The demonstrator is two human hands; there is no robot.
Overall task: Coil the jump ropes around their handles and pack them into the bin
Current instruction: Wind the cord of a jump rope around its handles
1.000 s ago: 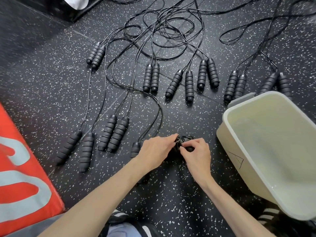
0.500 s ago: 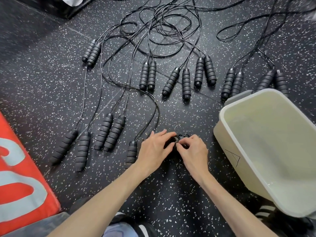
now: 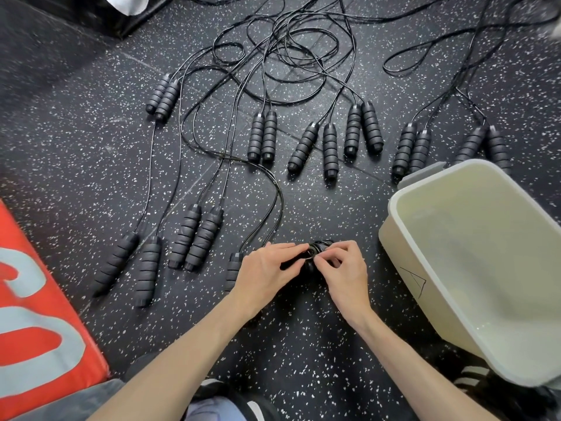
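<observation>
Closest in, both bare forearms reach forward over the black speckled floor [image 3: 303,344], and the two hands meet on a small bundle of coiled rope [image 3: 317,249] wound around its handle. The left hand [image 3: 267,273] curls its fingers over the left side of the bundle, while the right hand [image 3: 344,268] pinches the rope coils between thumb and fingertips — the handle beneath is mostly hidden. Just left of the left hand lies a single loose handle [image 3: 233,270], its cord looping away up the floor. To the right, near but apart from the hands, stands the pale bin [image 3: 394,235], tilted toward the camera, nothing visible inside. At the left edge sits a red mat [image 3: 33,299] with grey lettering. Farther out, pairs of ribbed black handles lie side by side — two pairs at the left [image 3: 194,235], then a row of pairs [image 3: 262,136] beyond — their thin cords tangling into loose loops [image 3: 291,50] at the far end.
</observation>
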